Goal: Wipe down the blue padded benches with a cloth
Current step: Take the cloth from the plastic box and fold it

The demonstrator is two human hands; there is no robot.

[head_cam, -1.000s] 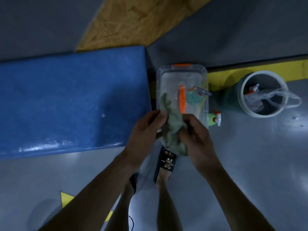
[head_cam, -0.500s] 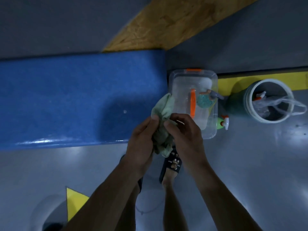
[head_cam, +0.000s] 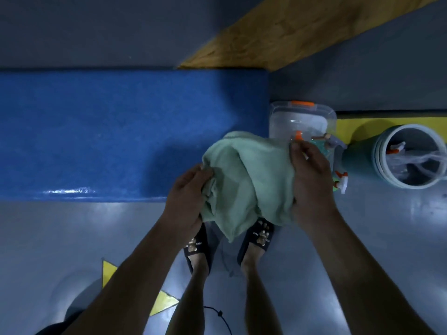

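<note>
Small pale lettering is showing on the strap of each dark slipper. On the right slipper (head_cam: 259,238) the words are reading roughly as "EVERY BEAR", running lengthwise beside a gold bear emblem. On the left slipper (head_cam: 197,245) only "EVERY" is appearing legibly; the remainder is lying too blurred to read. No other text is standing out legibly.

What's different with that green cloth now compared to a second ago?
The green cloth, a wrung-up bundle a second ago, has been opened out wide between the left hand and the right hand, which moved apart while gripping it. It has come away from the clear tub, toward the blue bench. Tub, bucket and bench lie as before.
</note>
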